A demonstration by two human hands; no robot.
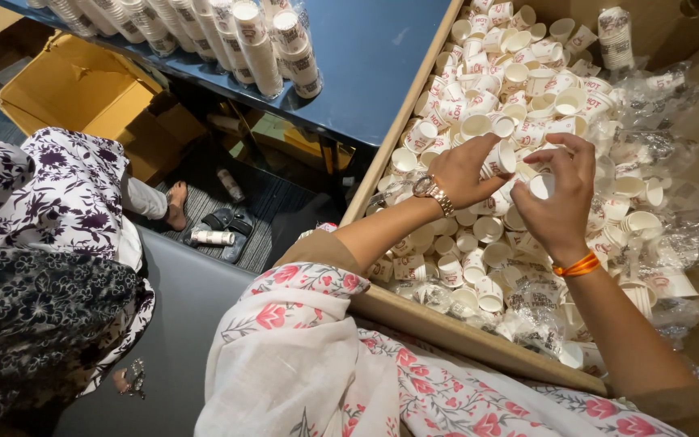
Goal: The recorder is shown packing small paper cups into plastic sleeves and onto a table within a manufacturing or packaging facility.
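Over the wooden bin heaped with loose paper cups, the left hand pinches one cup and the right hand grips another, so hasty nesting could crush a rim.

A big wooden tray with low sides fills the right half of the view. It is heaped with small white paper cups that have red print on them. Clear plastic wrappers lie crumpled among the cups at 3 o'clock. One short stack of cups stands at 1 o'clock. At 12 o'clock sits a dark blue table. Long wrapped rows of stacked cups lie on it, side by side, at 11 o'clock.
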